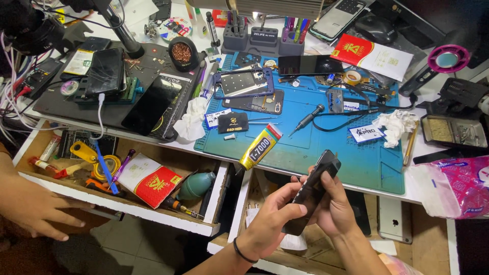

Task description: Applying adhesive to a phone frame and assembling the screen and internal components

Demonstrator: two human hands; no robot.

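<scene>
Black smartphone (313,191): slim, dark, glossy. We are seeing it tilting edge-on, upper end leaning right, lying between both hands, above an open drawer.

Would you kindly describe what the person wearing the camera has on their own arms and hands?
Both forearms are bare, with no sleeves reaching into view. The left hand has a thin black band around its wrist, like a cord or hair tie. The right hand shows no band, watch or ring. Neither hand wears a glove. A separate hand at the left edge belongs to someone else.
</scene>
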